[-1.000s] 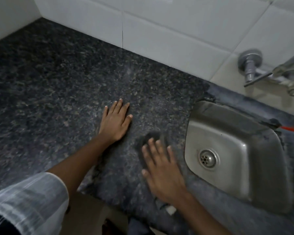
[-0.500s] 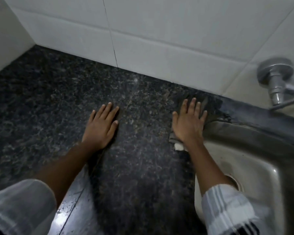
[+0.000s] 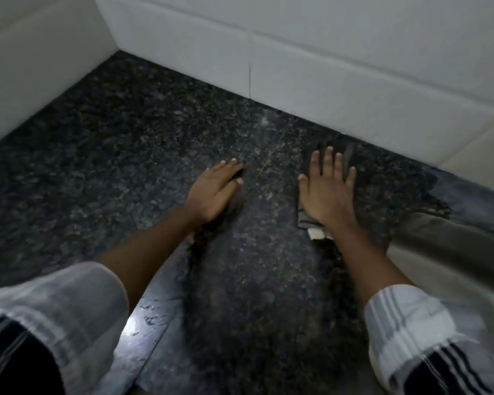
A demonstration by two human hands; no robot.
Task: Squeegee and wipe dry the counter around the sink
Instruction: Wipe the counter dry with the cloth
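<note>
Head view: right hand (image 3: 327, 192) presses a cloth (image 3: 307, 220) flat, fingers spread, near the sink (image 3: 451, 243); left hand (image 3: 214, 192) rests open on the counter (image 3: 126, 155). Front edge apparently wet; wiping unfinished.

The surface (image 3: 143, 155) is dark speckled stone, with a wet sheen at its near edge. A dark cloth (image 3: 307, 220) lies flat on it near the tiled back wall — mostly covered, one pale corner showing. The sink (image 3: 451, 246) rim sits just to its right.
</note>
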